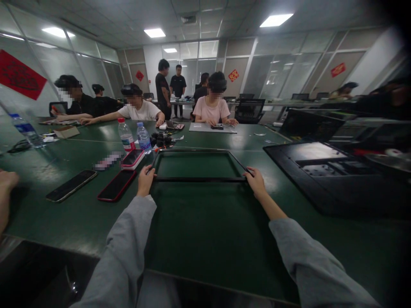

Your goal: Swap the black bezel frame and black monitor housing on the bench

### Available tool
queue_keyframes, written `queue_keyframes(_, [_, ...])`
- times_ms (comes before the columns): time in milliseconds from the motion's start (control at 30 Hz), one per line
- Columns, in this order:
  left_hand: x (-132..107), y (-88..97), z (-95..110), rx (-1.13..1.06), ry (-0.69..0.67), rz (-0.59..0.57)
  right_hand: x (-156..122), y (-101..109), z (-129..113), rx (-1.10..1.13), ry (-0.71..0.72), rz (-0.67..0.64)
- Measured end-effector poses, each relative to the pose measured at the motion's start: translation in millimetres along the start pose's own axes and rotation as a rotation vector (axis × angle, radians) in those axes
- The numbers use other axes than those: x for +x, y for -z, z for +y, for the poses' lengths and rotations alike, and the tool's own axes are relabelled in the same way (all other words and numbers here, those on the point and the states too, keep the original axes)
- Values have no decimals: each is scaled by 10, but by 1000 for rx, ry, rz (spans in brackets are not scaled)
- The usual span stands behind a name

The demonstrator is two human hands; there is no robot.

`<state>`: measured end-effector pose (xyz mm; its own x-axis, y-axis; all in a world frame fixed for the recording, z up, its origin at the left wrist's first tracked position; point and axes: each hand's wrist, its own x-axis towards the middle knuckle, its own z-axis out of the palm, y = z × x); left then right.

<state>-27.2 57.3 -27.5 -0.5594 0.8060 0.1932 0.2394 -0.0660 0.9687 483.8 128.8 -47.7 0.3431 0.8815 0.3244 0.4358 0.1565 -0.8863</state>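
At the far left, another person's hand (7,182) rests at the edge of view over the green worktop (205,231). Next lie a dark phone (71,185) and a red-edged phone (116,185), apart from each other; beyond the latter stand a red-capped bottle (126,136) and a blue-capped bottle (144,139). The left hand (146,182) pinches the left side of a black frame (199,180), its fingers curled around the bar near the closest corner. The frame — a slender, open rectangle — spans the space between the two hands, centred before the wearer; whether its far bar touches the worktop cannot be told. It is probably light and fairly stiff, though its thin bars may twist if lifted by one corner, and a smooth finish could slip; opposite side bars offer the most balanced hold. The right hand (256,182) pinches the right side likewise, thumb and fingers closed on the bar. Farther right, well apart, lies a broad black panel (337,184).
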Motion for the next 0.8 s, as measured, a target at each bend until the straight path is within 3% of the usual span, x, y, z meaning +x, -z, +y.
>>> queue_keyframes(167, [-35,-7,41,-35,-38,-31,-20,11,-31,105,4,-6])
queue_keyframes(300, [-117,0,103,230,-214,-3,-38,22,-31,59,35,16])
queue_keyframes(400, [-183,1,125,413,-308,-49,-43,31,-14,-33,51,11])
queue_keyframes(600, [-230,-10,96,604,-349,-111,-56,44,37,-201,121,-7])
queue_keyframes(800, [-311,-16,146,800,-285,-125,-49,18,103,-343,232,-23])
